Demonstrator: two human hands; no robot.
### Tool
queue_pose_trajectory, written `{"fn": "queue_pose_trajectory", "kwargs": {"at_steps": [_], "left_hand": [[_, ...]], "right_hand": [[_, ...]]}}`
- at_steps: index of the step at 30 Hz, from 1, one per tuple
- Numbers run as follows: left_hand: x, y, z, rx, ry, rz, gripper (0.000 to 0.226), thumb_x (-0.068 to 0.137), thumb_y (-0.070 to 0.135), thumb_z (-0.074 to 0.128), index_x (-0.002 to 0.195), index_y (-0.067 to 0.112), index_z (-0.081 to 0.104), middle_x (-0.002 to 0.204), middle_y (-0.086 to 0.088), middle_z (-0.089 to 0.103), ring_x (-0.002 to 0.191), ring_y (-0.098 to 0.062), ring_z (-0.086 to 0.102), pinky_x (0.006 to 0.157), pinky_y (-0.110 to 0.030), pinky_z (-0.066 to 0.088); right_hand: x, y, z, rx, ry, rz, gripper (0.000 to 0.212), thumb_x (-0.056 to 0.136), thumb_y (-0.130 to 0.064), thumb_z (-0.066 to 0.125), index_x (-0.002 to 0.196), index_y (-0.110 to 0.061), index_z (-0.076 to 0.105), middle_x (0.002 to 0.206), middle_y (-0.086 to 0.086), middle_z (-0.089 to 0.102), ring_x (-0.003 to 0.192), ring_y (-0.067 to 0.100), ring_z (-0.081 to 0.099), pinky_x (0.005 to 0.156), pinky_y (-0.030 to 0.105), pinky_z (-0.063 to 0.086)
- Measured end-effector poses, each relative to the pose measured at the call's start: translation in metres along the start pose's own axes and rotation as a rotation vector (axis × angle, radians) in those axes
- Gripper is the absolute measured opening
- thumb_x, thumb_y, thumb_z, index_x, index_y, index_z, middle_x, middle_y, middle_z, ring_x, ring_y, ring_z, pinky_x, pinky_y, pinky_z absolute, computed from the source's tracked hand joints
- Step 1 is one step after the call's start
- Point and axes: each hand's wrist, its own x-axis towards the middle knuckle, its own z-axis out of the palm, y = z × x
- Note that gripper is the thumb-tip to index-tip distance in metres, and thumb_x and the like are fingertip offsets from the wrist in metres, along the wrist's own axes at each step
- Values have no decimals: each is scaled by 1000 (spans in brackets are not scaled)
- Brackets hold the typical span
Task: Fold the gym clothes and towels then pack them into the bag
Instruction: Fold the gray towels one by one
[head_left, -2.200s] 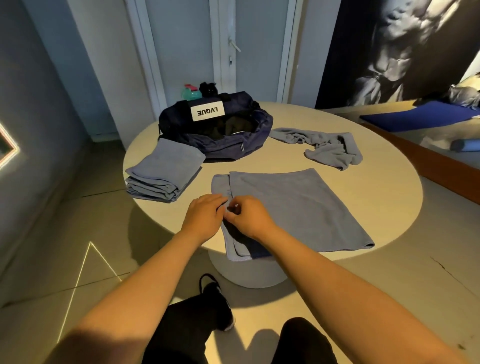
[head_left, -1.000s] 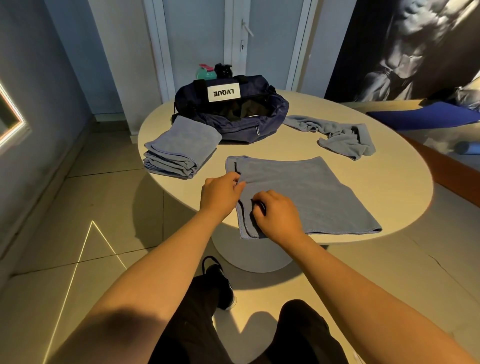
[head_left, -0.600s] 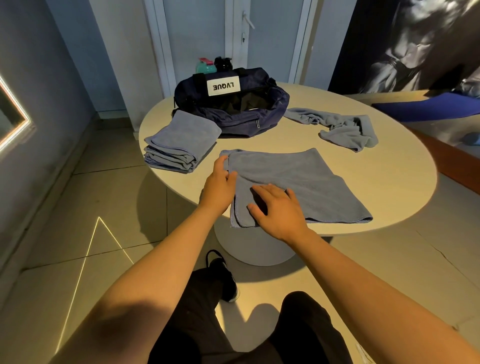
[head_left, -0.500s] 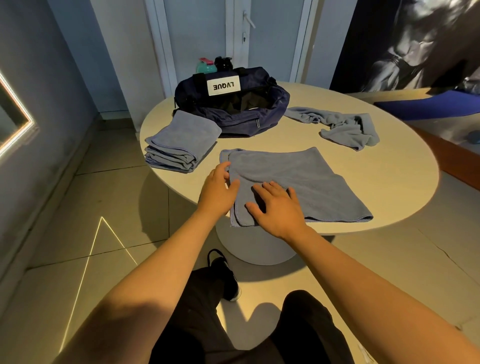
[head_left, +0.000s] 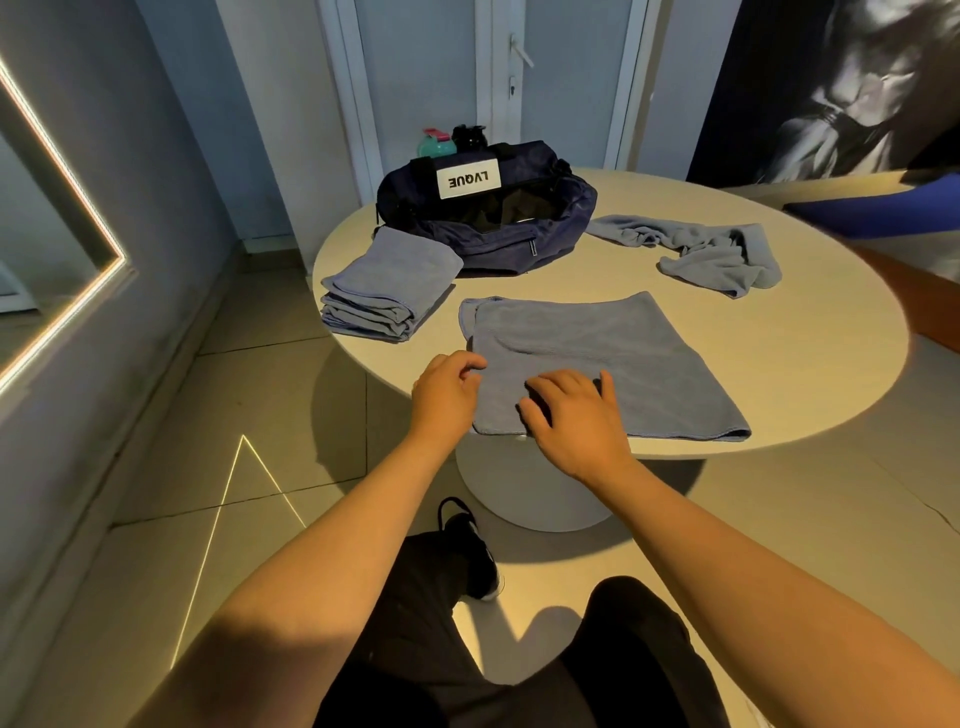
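Note:
A grey-blue towel (head_left: 613, 348) lies half-folded and flat on the round table (head_left: 810, 364), near its front edge. My right hand (head_left: 574, 415) presses flat on the towel's front left corner with fingers spread. My left hand (head_left: 447, 392) sits just off the towel's left edge, its loosely curled fingertips touching that edge. A stack of folded towels (head_left: 384, 291) lies at the table's left. A crumpled towel (head_left: 719, 252) lies at the back right. The navy gym bag (head_left: 498, 241) stands unzipped at the back, with a white label on its strap.
Two bottles, one teal (head_left: 436, 144) and one black (head_left: 470, 136), stand behind the bag. A door is beyond the table. A blue mat (head_left: 893, 210) lies on a bench at right. My legs and a black shoe (head_left: 470, 545) are below the table's pedestal.
My right hand went from pinching the towel's edge to lying flat on it. My left hand slid back along the left edge toward me, and its fingers have curled.

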Motion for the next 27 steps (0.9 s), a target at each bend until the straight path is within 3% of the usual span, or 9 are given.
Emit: {"fn": "queue_pose_trajectory", "kwargs": {"at_steps": [2, 5, 10, 12, 15, 17, 20, 22, 27], "left_hand": [[-3, 4, -1, 0, 42, 27, 23, 101, 10, 53, 114, 17, 70, 111, -5, 61, 97, -18, 59, 82, -22, 41], [-5, 7, -1, 42, 70, 41, 28, 101, 5, 50, 117, 12, 72, 117, -7, 63, 102, -19, 60, 82, -16, 37], [-3, 6, 1, 159, -27, 35, 38, 98, -6, 45, 127, 5, 68, 126, -16, 62, 116, -29, 58, 89, -18, 36], [-1, 6, 1, 181, -55, 15, 41, 98, -7, 43, 132, 5, 64, 131, -17, 59, 121, -29, 56, 93, -19, 36], [0, 1, 4, 240, -81, 37, 48, 97, -9, 42, 139, 8, 59, 135, -17, 56, 125, -34, 51, 103, -32, 38], [0, -3, 7, 343, -71, 38, 51, 97, -3, 43, 139, 19, 58, 133, -12, 55, 123, -32, 48, 100, -35, 31], [0, -3, 4, 369, -42, 14, 51, 92, -2, 43, 128, 29, 62, 127, -3, 51, 117, -25, 44, 88, -31, 21], [6, -2, 1, 313, -40, -31, 50, 90, -3, 42, 118, 30, 67, 127, 1, 50, 117, -22, 41, 87, -30, 20], [38, 3, -6, 195, -40, -55, 27, 97, 13, 43, 93, 26, 66, 120, 2, 62, 115, -27, 49, 95, -38, 40]], "right_hand": [[-3, -3, -2, -18, -24, 6, 44, 103, -53, 36, 132, -28, 60, 133, -7, 58, 132, 15, 43, 119, 60, 5], [-3, -5, -3, -54, -79, 13, 54, 101, -62, 29, 138, -31, 54, 144, -6, 50, 140, 15, 35, 120, 60, 0], [-3, -5, -6, -96, -177, 14, 67, 96, -73, 21, 146, -36, 43, 156, -4, 37, 151, 20, 16, 119, 62, -5], [-2, -4, -7, -103, -169, 15, 68, 95, -76, 20, 145, -36, 45, 154, -3, 40, 149, 21, 21, 119, 63, -4], [-4, -3, -8, -101, -118, 29, 64, 94, -76, 26, 135, -35, 53, 140, -5, 51, 138, 21, 35, 118, 64, 3], [-4, -4, -8, -90, -106, 57, 59, 94, -75, 29, 127, -34, 57, 131, -6, 54, 132, 21, 39, 117, 64, 7], [5, -10, -8, -66, -101, 117, 49, 95, -68, 35, 111, -30, 60, 119, -1, 56, 125, 24, 43, 116, 62, 12], [19, -14, -8, -37, -89, 128, 41, 97, -59, 40, 112, -27, 61, 119, 2, 55, 125, 26, 44, 118, 60, 12], [58, -15, -6, 27, -93, 106, 38, 100, -42, 46, 131, -23, 58, 130, 6, 55, 129, 28, 46, 119, 57, 14]]}}
